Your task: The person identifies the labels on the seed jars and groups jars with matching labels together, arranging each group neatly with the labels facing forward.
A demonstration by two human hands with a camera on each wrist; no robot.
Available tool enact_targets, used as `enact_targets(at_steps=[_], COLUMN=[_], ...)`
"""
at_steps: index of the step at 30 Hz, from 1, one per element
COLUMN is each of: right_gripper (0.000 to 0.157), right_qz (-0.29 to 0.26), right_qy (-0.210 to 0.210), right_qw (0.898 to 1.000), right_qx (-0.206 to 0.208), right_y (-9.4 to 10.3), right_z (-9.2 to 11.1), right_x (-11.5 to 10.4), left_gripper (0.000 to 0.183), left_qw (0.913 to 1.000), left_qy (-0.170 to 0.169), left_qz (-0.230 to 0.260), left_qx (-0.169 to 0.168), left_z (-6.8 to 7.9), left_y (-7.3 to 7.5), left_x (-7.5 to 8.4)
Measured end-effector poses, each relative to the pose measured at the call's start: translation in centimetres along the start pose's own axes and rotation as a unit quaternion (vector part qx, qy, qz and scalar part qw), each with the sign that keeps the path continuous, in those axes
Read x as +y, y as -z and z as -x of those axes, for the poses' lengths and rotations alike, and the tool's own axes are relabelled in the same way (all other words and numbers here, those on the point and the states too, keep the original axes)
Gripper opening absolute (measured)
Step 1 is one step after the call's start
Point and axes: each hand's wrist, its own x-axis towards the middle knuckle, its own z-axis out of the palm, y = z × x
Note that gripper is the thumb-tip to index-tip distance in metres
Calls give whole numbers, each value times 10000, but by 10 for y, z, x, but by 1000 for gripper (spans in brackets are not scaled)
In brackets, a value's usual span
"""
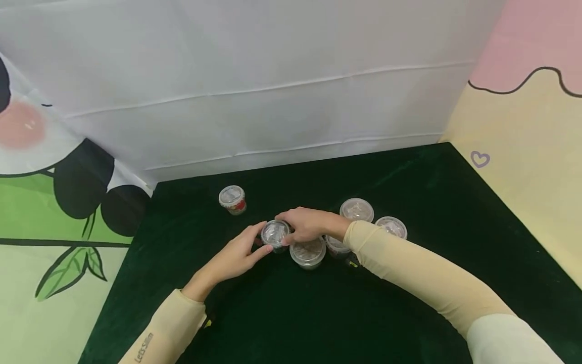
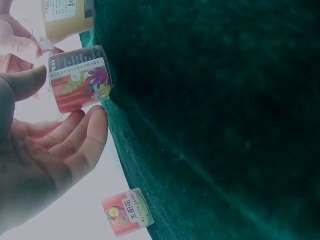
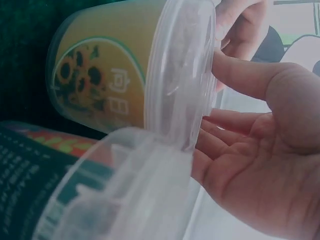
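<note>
In the head view, both hands are around a clear-lidded plastic cup [image 1: 275, 233] near the middle of the dark green cloth. The left hand [image 1: 238, 251] holds its left side, thumb nearer me and fingers behind. The right hand [image 1: 309, 225] reaches across from the right and grips the opposite side of the rim. In the left wrist view, this cup [image 2: 80, 82] has a red and dark printed label and lies between thumb and fingers. A lidded cup with a sunflower label [image 3: 100, 75] stands in front of the right hand [image 3: 265, 140] and hides part of its grip.
Just right of the held cup stands another lidded cup [image 1: 308, 253]. More cups, including one at the back [image 1: 356, 210] and one farther right [image 1: 392, 227], stand under and behind the right forearm. A red-labelled cup [image 1: 233, 199] stands apart at back left. White cloth [image 1: 273, 126] hangs behind.
</note>
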Motion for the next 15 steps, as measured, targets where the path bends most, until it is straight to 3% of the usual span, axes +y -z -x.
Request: enact_targets(at_steps=[5,15], right_gripper=[65,65], right_qz=[190,210], right_qy=[-250,90], right_qw=[9995,9997], right_qx=[-65,-105], right_y=[3,0], right_z=[2,-3], right_x=[-2,-5], left_gripper=[65,62], left_qw=[9999,9997], left_qy=[-163,-80], left_qz=[24,204], left_qx=[-40,-128], left_z=[-1,9], left_y=[0,6], left_x=[3,6])
